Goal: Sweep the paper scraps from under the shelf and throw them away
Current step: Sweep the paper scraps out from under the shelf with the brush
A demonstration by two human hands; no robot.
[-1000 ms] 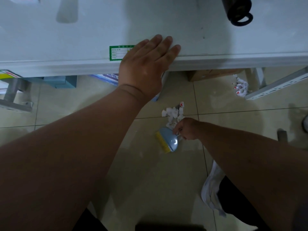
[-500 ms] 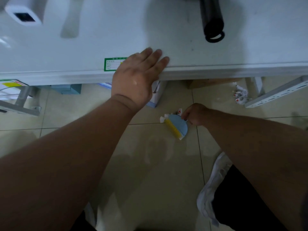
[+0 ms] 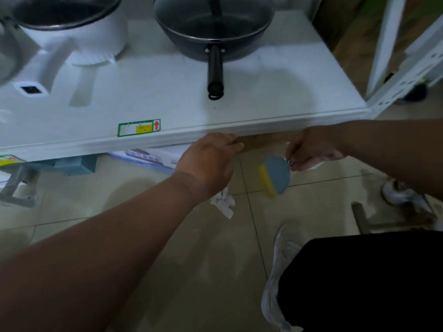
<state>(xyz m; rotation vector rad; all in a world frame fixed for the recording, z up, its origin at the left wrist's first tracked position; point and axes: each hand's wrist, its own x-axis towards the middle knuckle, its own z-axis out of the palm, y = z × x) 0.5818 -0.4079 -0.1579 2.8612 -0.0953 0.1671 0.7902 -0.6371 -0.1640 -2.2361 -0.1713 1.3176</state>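
Right hand (image 3: 311,149) at 3 o'clock, fingers gripping the small blue brush (image 3: 275,176), left hand (image 3: 208,161) with loose open fingers at the shelf (image 3: 239,104) edge, paper scraps (image 3: 224,202) on floor (image 3: 143,236) at 6 o'clock of it

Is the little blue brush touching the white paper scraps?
Apart. The head view shows bare floor tile between the small blue brush with yellow bristles and the crumpled white paper scraps.

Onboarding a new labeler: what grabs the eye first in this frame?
Two forearms reach in from below: the left hand at the shelf edge, the right hand holding a blue-and-yellow brush above the floor. Paper scraps lie below the left wrist; a black pan sits on the shelf.
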